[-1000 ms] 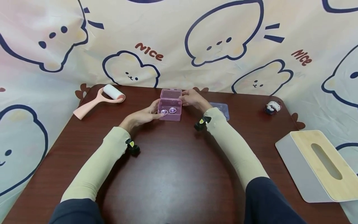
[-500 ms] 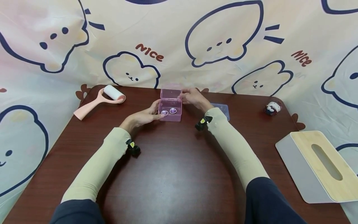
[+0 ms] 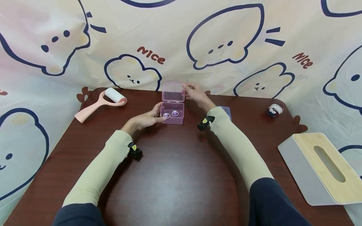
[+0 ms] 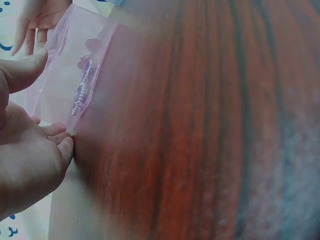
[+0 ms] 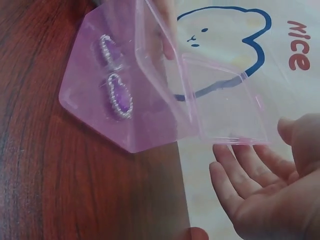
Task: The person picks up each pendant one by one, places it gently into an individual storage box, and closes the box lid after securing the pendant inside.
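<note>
A small clear pink plastic box (image 3: 178, 120) stands near the table's back edge, its hinged lid (image 3: 169, 88) raised. Two oval purple gem pieces (image 3: 175, 113) with clear beaded rims lie inside, also seen through the wall in the right wrist view. My left hand (image 3: 145, 120) grips the box's left side, thumb at the front and fingers behind. In the left wrist view, that hand (image 4: 30, 160) has its thumb and fingers about the pink box. My right hand (image 3: 199, 95) is at the lid's right edge. In the right wrist view, its extended fingertips (image 5: 222, 152) touch the lid, thumb apart.
A pink-handled lint roller (image 3: 99, 103) lies at the back left. Partly behind my right forearm is a flat bluish clear case (image 3: 227, 111). A small figurine (image 3: 275, 110) sits at the back right, and a tissue box (image 3: 308, 169) stands at the right edge.
The pink lid has swung up from lying farther back and now shows taller. My right hand has risen slightly with it. The left hand keeps its grip on the box.
</note>
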`<state>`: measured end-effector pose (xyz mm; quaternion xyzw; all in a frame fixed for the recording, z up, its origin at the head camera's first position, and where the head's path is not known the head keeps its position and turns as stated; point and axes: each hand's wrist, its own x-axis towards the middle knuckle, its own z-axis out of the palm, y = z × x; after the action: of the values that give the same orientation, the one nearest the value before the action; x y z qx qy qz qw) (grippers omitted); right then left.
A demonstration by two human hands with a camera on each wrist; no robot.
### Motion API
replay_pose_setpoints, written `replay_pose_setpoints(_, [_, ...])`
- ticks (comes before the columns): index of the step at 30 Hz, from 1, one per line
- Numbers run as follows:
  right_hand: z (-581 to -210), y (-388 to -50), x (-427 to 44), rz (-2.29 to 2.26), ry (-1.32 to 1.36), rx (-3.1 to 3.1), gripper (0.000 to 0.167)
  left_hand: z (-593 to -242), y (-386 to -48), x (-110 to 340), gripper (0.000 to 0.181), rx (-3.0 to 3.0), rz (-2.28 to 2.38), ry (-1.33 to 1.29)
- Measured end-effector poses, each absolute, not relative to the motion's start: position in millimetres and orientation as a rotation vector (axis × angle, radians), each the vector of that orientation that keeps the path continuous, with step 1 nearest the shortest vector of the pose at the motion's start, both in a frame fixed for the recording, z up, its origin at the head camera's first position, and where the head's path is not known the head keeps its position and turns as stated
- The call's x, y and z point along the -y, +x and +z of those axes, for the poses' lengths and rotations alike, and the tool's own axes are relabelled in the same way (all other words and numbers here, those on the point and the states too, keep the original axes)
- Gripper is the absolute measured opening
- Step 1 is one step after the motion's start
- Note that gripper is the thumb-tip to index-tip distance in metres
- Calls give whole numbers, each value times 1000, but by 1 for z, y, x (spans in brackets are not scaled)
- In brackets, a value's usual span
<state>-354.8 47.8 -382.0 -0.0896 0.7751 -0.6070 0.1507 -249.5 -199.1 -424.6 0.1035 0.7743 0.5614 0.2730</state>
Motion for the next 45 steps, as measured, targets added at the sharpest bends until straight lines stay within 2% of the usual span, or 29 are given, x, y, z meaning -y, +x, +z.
replay_pose_setpoints(10, [-371, -349, -49, -1753, -214, -2309, 55, -425, -250, 198, 87, -2087, 1503, 306])
replay_pose_setpoints(23, [-367, -335, -54, -1616, -369, -2368, 37, -428, -251, 201, 88, -2071, 1520, 269])
replay_pose_setpoints(29, [-368, -329, -59, -1581, -479, -2314, 34, -427, -251, 201, 91, -2087, 1498, 257])
replay_pose_setpoints(39, [-375, -323, -73, -1242, -611, -2276, 57, -426, -250, 201, 96, -2063, 1495, 252])
replay_pose_setpoints(45, [-381, -319, -75, -1098, -734, -2321, 65, -423, -252, 204, 90, -2047, 1490, 204])
